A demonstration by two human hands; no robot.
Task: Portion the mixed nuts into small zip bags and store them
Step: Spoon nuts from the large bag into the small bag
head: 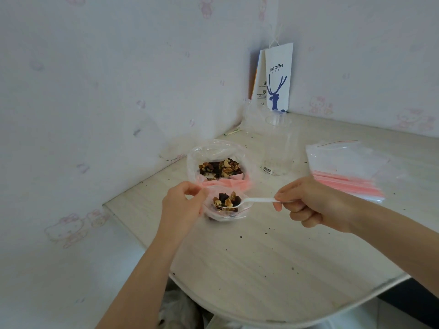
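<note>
My left hand (183,205) pinches the left rim of a small clear zip bag (238,214), holding its mouth open above the table. My right hand (306,201) grips the handle of a white plastic spoon (257,200). The spoon's bowl is heaped with mixed nuts (226,200) and sits over the open mouth of the small bag. Just behind stands a large clear bag of mixed nuts (219,168) with a pink zip strip, open at the top. A stack of empty small zip bags (344,165) lies on the right.
A clear plastic cup (278,148) stands behind the nut bag. A white paper coffee bag (278,77) leans in the wall corner. The pale table (261,252) is speckled with crumbs; its curved front edge is near me. Walls close in on the left and back.
</note>
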